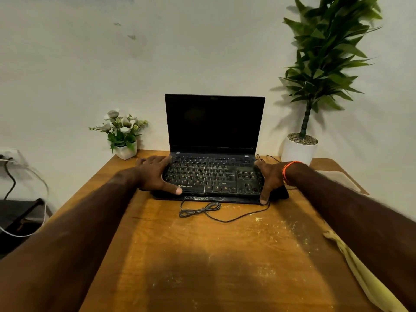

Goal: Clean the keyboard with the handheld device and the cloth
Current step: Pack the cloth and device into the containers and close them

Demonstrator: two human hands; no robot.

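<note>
Front half of the tabletop (202, 255) is bare wood, easy pass for hands. Coiled cable (200, 210) lies near the keyboard (211, 176) front edge. Laptop (215, 122) blocks behind; flower pot (126, 150) back-left, big plant (300, 149) back-right, yellow cloth (351, 264) along rt edge.

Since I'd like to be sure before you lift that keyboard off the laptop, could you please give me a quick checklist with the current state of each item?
1. Left hand holds the keyboard at its left end: ok.
2. Right hand holds its right end: ok.
3. Keyboard cable free of snags: cannot tell; it lies coiled on the table.
4. Yellow cloth within reach on the table's right edge: ok.
5. Handheld device located: not ok, none in view.
6. Laptop screen dark: ok.
</note>
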